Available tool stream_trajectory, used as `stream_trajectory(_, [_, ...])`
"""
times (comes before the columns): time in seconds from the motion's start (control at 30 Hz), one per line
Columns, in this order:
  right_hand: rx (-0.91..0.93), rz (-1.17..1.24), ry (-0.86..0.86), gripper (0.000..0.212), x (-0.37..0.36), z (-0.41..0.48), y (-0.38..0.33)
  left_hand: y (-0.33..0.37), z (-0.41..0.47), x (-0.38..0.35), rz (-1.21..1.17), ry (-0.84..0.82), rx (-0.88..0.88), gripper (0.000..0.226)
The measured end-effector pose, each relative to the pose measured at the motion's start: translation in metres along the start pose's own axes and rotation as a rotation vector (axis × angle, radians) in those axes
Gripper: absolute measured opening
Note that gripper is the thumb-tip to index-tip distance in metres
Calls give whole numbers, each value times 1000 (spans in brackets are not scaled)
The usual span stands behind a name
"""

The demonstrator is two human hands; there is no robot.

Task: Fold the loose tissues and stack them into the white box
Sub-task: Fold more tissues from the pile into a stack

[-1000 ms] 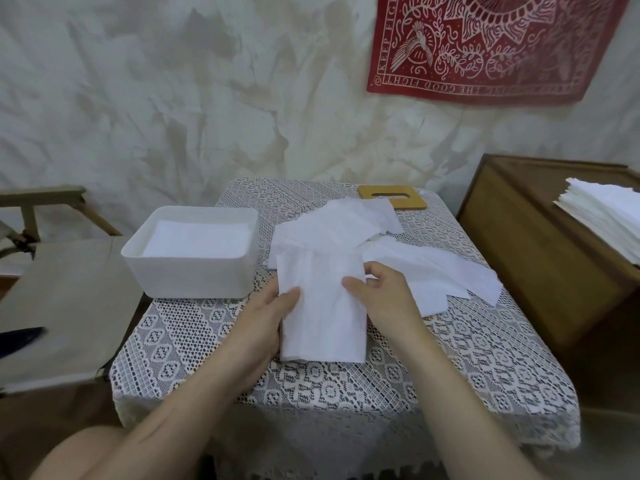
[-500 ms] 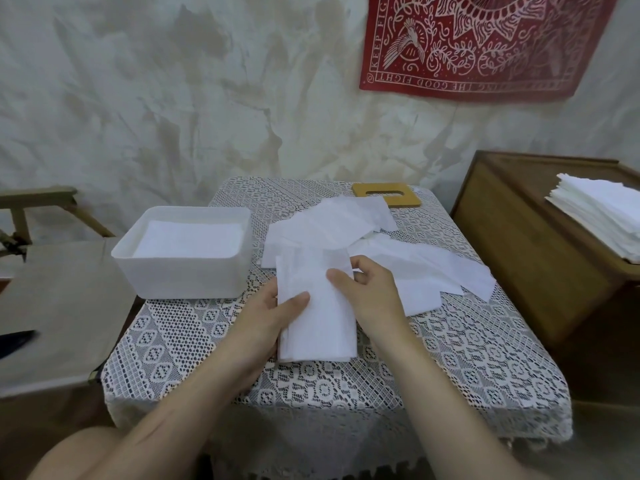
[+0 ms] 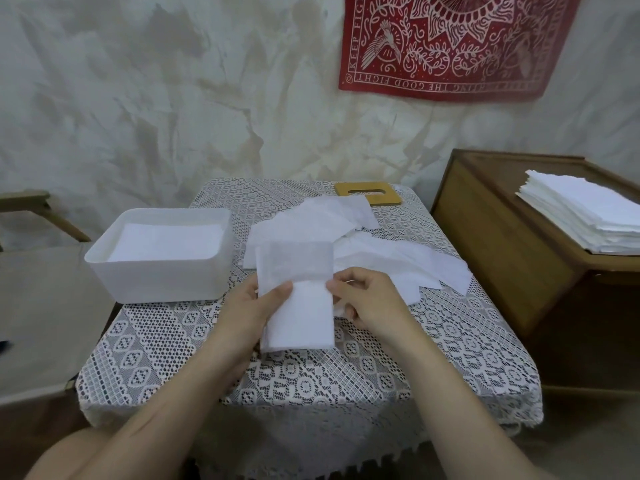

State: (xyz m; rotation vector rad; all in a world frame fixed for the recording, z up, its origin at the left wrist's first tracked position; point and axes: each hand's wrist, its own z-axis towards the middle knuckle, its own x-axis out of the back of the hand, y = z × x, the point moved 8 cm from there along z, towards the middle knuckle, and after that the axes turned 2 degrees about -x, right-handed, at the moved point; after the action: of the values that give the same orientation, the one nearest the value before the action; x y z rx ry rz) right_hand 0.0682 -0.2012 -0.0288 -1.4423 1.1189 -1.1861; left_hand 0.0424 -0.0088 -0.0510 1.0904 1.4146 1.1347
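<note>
A person's two bare forearms reach in from the bottom edge over a small worktop (image 3: 311, 382) covered in white lace. Between the hands is one white tissue (image 3: 299, 313), folded into a long narrow strip that runs away from the viewer. The left hand (image 3: 254, 308) grips its left edge, thumb on top and fingers clamped underneath. The right hand (image 3: 369, 301) pinches the right edge, thumb pressed to the paper and fingers curled in. The strip's far end is lifted and looks thin and see-through; whether its near end touches the lace cannot be told. Just behind and to the right lies a loose heap of tissues (image 3: 401, 263), overlapping one another. At the worktop's left side, apart from the hands, sits the open white box (image 3: 156, 275), with flat white tissues lying inside. A tan lid (image 3: 369, 197) with a slot lies at the far edge. To the right, a wooden cabinet (image 3: 498, 237) carries a neat stack (image 3: 588, 220) of white sheets. A red patterned cloth (image 3: 450, 46) hangs on the wall.
</note>
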Motion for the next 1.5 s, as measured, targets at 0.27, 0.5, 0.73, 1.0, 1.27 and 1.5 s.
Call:
stream_trajectory(0.27, [2,-709,276,36,96,3,9,1,5,11,26,-7,13,24])
stream_trajectory(0.5, [-41,-707,141,43,82,7,8,-2,6,10,14,-23,41,28])
stream_trajectory(0.73, [33,-608,7,24,64,5,3,-2,6,15,-13,-26,46,30])
stream_trajectory(1.0, [7,-1,74,7,52,-4,-8,3,5,23,-31,8,40,24])
stream_trajectory(1.27, [-73,-584,33,60,55,-1,6,5,1,22,-20,-12,33,20])
stream_trajectory(1.5, [-129,-666,21,53,51,9,8,4,-2,16,-30,-44,31,21])
